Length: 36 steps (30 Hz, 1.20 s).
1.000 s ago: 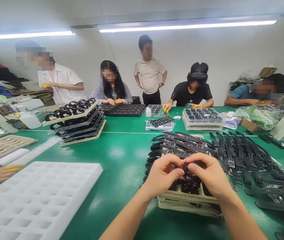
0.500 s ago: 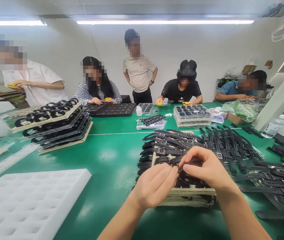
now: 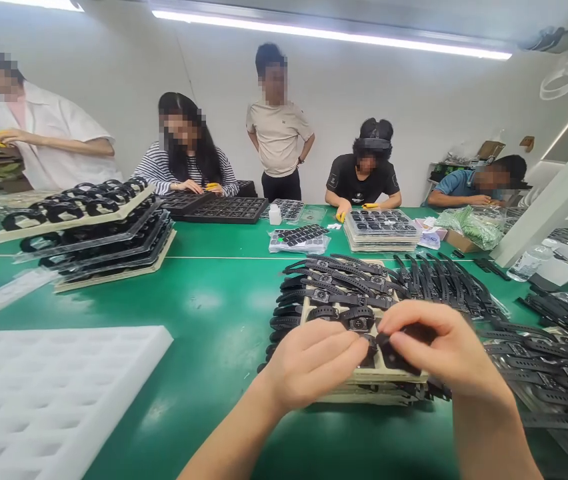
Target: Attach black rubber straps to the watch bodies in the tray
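Note:
My left hand [image 3: 317,363] is closed, its fingertips pinching a black smartwatch strap above the front of the tray. Close beside it, my right hand [image 3: 439,343] has thumb and fingers closed on a dark strap end of the same watch, as it appears; the fingers hide most of it. Under both hands is a stack of beige trays [image 3: 399,378]. Finished-looking smartwatches with black straps [image 3: 321,295] lie in rows on the top tray. Another smartwatch with a curled strap [image 3: 359,320] sits just beyond my fingertips.
White foam with hollows [image 3: 129,393] lies at the left front. Tilted trays of black watches [image 3: 99,207] are stacked behind it. More strapped watches [image 3: 559,373] spread at the right. Co-workers sit across the green table [image 3: 214,293]; one person stands [image 3: 279,140].
My hands have moved slightly apart, the right one shifting rightward. The curled-strap watch beyond them shows more now. The view has tilted and shifted a little.

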{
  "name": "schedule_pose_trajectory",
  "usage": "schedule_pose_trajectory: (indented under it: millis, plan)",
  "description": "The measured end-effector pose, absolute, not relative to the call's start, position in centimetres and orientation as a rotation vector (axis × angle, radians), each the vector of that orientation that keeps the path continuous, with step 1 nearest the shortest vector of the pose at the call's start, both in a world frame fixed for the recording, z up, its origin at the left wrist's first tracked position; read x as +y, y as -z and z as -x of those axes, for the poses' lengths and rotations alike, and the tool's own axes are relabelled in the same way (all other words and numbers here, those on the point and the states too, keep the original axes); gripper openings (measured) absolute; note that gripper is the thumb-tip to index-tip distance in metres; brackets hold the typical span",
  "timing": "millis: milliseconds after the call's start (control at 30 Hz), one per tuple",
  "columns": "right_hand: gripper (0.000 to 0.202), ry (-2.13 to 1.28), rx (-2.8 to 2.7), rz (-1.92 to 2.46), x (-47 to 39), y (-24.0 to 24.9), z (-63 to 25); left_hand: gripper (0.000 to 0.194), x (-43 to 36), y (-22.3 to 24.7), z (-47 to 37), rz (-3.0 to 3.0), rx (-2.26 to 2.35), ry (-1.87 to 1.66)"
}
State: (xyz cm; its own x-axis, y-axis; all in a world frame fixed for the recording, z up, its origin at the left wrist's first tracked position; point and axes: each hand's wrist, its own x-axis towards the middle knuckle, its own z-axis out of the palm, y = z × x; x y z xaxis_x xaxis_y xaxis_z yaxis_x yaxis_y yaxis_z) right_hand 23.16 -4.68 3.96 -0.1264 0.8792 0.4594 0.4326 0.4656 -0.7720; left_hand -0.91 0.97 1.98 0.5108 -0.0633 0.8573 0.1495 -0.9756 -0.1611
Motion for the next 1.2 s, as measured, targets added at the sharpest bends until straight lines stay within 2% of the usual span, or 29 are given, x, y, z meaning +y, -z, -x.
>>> schedule_pose_trajectory:
  millis: [100,267,433,533,667,800,867,933,1067,1200]
  plan:
    - [0.015,-0.331,-1.677,1.39,-3.5,-3.2,-26.2,0.028,1.4,-1.8,1.3,2.584,-0.24,1.568]
    - [0.014,-0.461,-2.01,1.662,0.0,-0.9,-28.2,0.03,1.5,-1.8,1.7,2.529,-0.358,1.582]
    - [0.017,-0.523,-2.168,1.573,0.8,-0.4,-28.0,0.028,1.8,-2.4,2.5,2.486,-0.427,1.546]
    - [0.027,-0.331,-2.228,1.503,0.5,-1.9,-28.1,0.028,2.0,-2.8,3.4,2.399,-0.568,1.657]
    - [0.021,-0.017,-2.313,1.616,2.8,-4.2,-25.2,0.026,1.8,-3.0,3.8,2.381,-0.598,1.698]
    - [0.009,0.0,-2.54,1.717,7.2,-4.0,-20.0,0.023,1.7,-2.9,3.5,2.427,-0.58,1.629]
    - [0.017,0.027,-2.594,1.745,8.7,-3.6,-18.4,0.022,1.8,-2.9,3.6,2.456,-0.593,1.605]
    - [0.02,0.106,-2.621,1.721,9.0,-3.5,-17.7,0.021,2.0,-2.9,3.8,2.474,-0.627,1.601]
    - [0.01,0.337,-2.58,1.546,7.3,-4.9,-17.5,0.02,2.4,-2.8,4.1,2.521,-0.821,1.565]
    - [0.02,0.5,-2.48,1.299,4.9,-6.5,-16.9,0.035,2.5,-2.9,4.1,2.679,-1.13,1.501]
